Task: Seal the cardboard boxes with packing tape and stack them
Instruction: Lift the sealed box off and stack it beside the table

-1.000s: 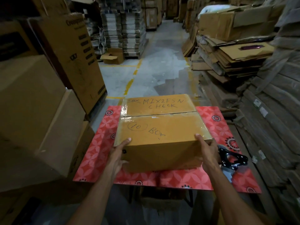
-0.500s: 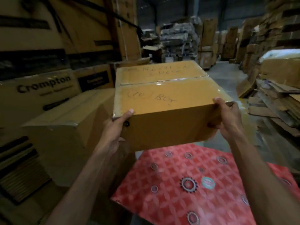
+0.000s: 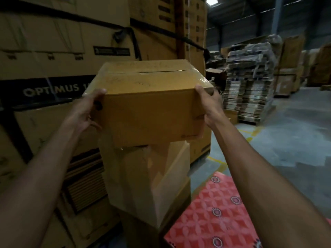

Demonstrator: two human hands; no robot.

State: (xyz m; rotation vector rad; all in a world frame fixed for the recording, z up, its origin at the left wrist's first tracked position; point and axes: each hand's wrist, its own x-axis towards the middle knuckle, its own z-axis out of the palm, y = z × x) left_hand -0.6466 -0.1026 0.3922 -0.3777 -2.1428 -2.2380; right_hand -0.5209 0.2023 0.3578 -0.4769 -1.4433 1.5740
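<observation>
Since the earlier frame the sealed box (image 3: 150, 111) has travelled left, away from the table (image 3: 215, 212), and now it is over a stacked box (image 3: 143, 176) that stands just beside the table's left edge. Whether the two boxes already touch I cannot tell, because the lower edge of the carried one hides the contact.

Both hands grip the sealed box. The left hand (image 3: 87, 111) clasps the near left corner, with the thumb lying on the top edge. The right hand (image 3: 209, 104) clasps the near right corner, thumb on top and fingers curled round the side wall.

This box is a rectangular one of smooth brown cardboard. A strip of glossy clear tape (image 3: 161, 71) runs across the top seam, and faint handwriting shows on the lid. The stacked box is paler, and its near face is creased, dented and shiny.

A red cloth with a pattern of petals and round medallions covers the table. Behind the boxes stand large printed cartons (image 3: 53, 90), bound with a black strap (image 3: 125, 33). On the grey concrete floor (image 3: 286, 140) to the right are bundles of flat cardboard (image 3: 250, 86).
</observation>
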